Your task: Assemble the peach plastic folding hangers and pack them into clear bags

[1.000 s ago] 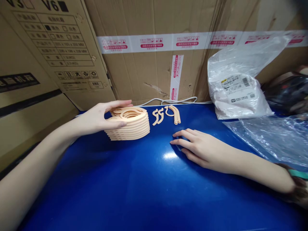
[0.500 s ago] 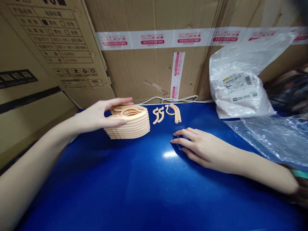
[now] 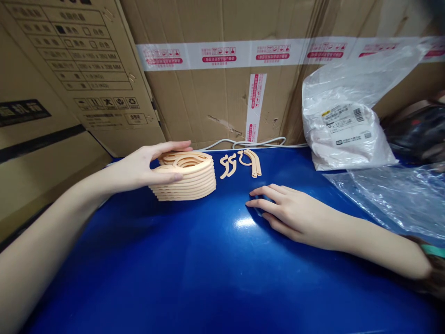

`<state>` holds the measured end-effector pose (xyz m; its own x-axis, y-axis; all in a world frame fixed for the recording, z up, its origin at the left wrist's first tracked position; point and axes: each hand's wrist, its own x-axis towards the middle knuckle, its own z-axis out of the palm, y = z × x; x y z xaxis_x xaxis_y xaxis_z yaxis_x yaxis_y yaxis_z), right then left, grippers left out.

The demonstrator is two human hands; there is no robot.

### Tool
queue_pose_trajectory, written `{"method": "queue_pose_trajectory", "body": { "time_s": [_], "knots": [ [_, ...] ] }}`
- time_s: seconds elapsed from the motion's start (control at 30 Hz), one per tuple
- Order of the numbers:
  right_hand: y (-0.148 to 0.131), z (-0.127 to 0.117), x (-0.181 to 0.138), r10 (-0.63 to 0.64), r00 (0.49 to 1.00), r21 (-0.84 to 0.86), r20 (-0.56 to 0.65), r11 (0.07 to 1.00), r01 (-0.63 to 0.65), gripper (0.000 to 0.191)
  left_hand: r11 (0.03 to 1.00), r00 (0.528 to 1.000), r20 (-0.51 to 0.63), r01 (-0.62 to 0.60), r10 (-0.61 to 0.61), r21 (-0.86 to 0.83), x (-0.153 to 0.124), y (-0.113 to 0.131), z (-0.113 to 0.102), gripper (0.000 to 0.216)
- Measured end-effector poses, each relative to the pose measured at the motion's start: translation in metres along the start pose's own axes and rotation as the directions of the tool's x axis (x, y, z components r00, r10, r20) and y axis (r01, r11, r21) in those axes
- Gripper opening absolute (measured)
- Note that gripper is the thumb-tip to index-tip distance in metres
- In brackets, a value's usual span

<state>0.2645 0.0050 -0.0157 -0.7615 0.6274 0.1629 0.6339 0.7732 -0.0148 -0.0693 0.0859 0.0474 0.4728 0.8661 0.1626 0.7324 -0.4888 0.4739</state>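
A stack of peach-coloured plastic rings [image 3: 189, 183] stands on the blue table [image 3: 208, 269] at the back left. My left hand [image 3: 142, 166] grips the stack's left side, thumb at the front and fingers over the top. My right hand [image 3: 285, 214] lies flat on the table to the right, fingers stretched out and holding nothing. Small peach hook pieces [image 3: 228, 166] and curved strips [image 3: 253, 162] lie loose behind it, near the stack.
Large cardboard boxes [image 3: 222, 93] wall the back and left. A white cable [image 3: 257, 144] runs along the table's rear edge. A filled white plastic bag [image 3: 344, 134] with a label and a crumpled clear bag [image 3: 392, 195] lie at the right.
Both hands and the stack have hardly moved; only the view has shifted slightly.
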Motion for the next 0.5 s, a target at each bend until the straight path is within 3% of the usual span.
{"method": "queue_pose_trajectory", "body": {
  "time_s": [0.5],
  "knots": [
    [-0.0004,0.0001,0.0002,-0.004,1.000,0.010,-0.030,1.000,0.004,0.037,0.997,0.999,0.040,0.029,-0.032,0.066,0.0000,-0.0069,-0.0006,0.078]
  ]
}}
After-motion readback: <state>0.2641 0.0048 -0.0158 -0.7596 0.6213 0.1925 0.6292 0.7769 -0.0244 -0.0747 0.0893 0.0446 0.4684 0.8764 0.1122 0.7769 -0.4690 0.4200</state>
